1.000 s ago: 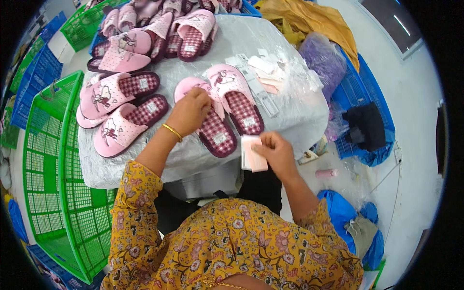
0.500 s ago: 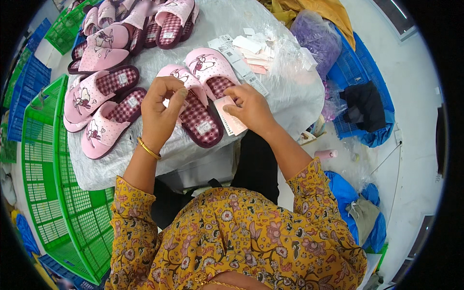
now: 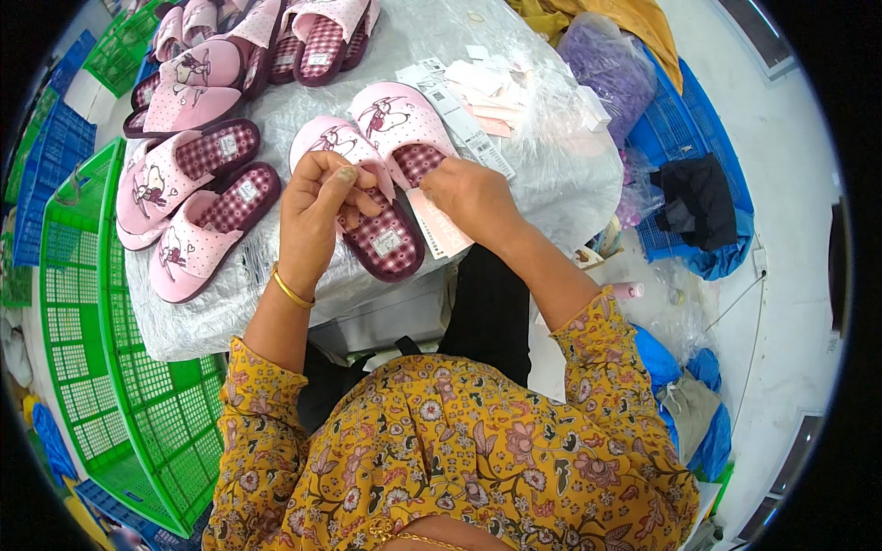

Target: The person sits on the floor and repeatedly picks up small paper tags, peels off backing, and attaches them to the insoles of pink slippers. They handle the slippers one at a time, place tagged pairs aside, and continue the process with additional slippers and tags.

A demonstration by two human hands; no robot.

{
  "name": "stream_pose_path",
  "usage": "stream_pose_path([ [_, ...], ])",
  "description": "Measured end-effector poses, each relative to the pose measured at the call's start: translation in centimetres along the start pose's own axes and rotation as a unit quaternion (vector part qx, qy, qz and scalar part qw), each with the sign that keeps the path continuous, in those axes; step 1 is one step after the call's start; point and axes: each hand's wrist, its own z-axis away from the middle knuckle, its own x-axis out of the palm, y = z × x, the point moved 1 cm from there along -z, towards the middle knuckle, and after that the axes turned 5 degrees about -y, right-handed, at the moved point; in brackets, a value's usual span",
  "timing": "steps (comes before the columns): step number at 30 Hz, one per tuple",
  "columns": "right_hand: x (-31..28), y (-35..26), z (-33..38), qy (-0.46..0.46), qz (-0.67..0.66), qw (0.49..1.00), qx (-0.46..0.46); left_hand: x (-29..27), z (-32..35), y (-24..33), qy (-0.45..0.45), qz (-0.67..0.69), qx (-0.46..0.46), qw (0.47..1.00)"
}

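In front of me lies a pair of pink slippers (image 3: 397, 112), printed with a cartoon figure and lined in maroon check. My left hand (image 3: 315, 202) is over the left slipper of the pair (image 3: 393, 261), thumb and forefinger pinched together; whatever sits between them is too small to make out. My right hand (image 3: 473, 197) is closed at the right slipper's opening, its fingertips partly hidden behind the knuckles. From under that hand a pale pink card tag (image 3: 439, 228) sticks out toward me, seemingly gripped at its upper end.
More pink slippers (image 3: 220, 207) lie at the left and far left of the plastic-covered table (image 3: 248, 317). Paper labels (image 3: 459, 119) and loose pink tags (image 3: 487, 92) are spread beyond my right hand. Green crates (image 3: 78, 340) stand left, a blue crate (image 3: 684, 119) right.
My right hand has turned over and closed further, its back now covering the card tag's upper part. The small tag by my left hand no longer shows, and its fingers have shifted right.
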Motion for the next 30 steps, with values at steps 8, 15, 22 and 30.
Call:
stream_pose_path([
  [8,0.7,0.1,0.2,0.132,-0.013,0.990,-0.043,1.5,-0.6,-1.0,-0.039,-0.159,-0.025,0.986],
  [15,0.7,-0.8,0.5,0.161,-0.061,0.984,-0.047,2.5,-1.3,-2.1,-0.048,-0.357,0.073,0.930],
  [22,0.5,-0.9,0.8,0.166,-0.067,0.983,-0.050,3.0,-1.5,-1.8,-0.063,-0.411,0.064,0.907],
  [30,0.6,-0.8,0.8,0.163,-0.072,0.983,-0.047,3.1,-1.5,-1.7,-0.069,-0.418,0.066,0.903],
])
